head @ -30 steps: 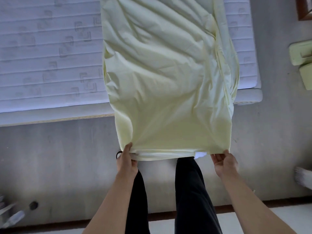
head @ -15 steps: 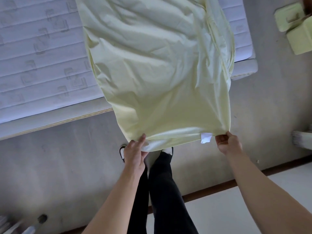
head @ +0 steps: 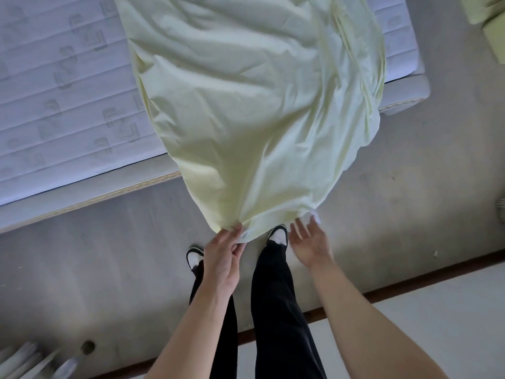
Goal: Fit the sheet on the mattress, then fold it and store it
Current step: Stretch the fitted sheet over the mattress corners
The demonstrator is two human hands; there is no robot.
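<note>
Right hand (head: 310,246) has released its corner, fingers now spread beside the white tag (head: 314,216); left hand (head: 222,251) still pinches the pale-yellow sheet (head: 254,105), draped off the mattress (head: 68,91) at frame centre. Folding likely proceeding.

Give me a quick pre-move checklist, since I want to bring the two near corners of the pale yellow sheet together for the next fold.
1. Left hand pinches its corner of the pale yellow cotton sheet: ok.
2. Right hand holds the other corner: not ok, fingers spread, nothing gripped.
3. White tag at the right corner within reach: ok, just past the fingertips.
4. Far part of the sheet rests on the white quilted mattress: ok.
5. Near edge clear of the grey floor: cannot tell.
</note>
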